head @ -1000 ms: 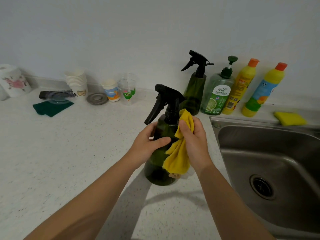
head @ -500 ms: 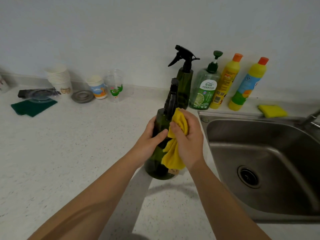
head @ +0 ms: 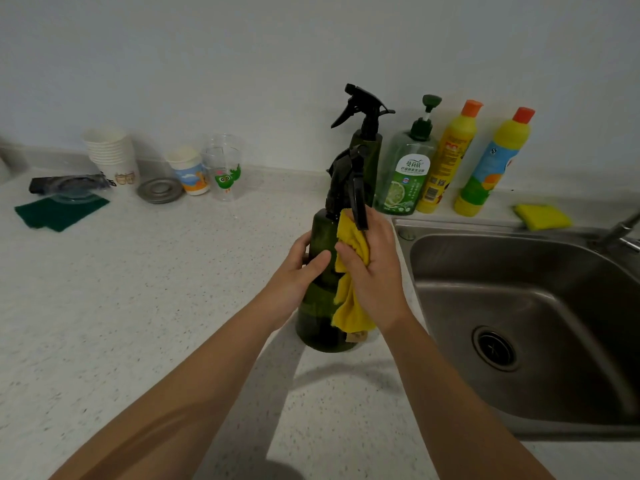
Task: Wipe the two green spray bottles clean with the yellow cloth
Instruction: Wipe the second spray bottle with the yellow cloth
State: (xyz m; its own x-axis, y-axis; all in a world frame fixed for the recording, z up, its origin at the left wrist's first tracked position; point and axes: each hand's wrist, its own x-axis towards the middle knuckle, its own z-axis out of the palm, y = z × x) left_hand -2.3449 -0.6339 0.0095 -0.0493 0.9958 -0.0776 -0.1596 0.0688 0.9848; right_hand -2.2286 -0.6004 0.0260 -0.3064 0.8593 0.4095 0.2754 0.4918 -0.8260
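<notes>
**Dark green spray bottle held and wiped at the sink's edge**

A dark green plastic spray bottle with a black trigger head [head: 323,271] is stood upright on the speckled white countertop [head: 138,306], just beside the left rim of the stainless steel sink [head: 519,323]. Its body is gripped from the left side by the left hand [head: 298,271], the fingers wrapped around it and the thumb laid across its front. A crumpled yellow cloth [head: 349,271] is pressed against the bottle's right side by the right hand [head: 375,271], which is closed over the cloth; the cloth's lower end is left hanging toward the bottle's base. The black trigger is seen pointing downward, over the right hand's fingers.

A second green spray bottle with a black trigger head [head: 367,147] is stood directly behind the first, near the wall. To its right, a clear green pump bottle of dish soap [head: 405,174] and two yellow squeeze bottles with orange caps [head: 446,161] [head: 491,168] are lined up. A yellow sponge [head: 542,216] is laid on the ledge behind the sink.
</notes>
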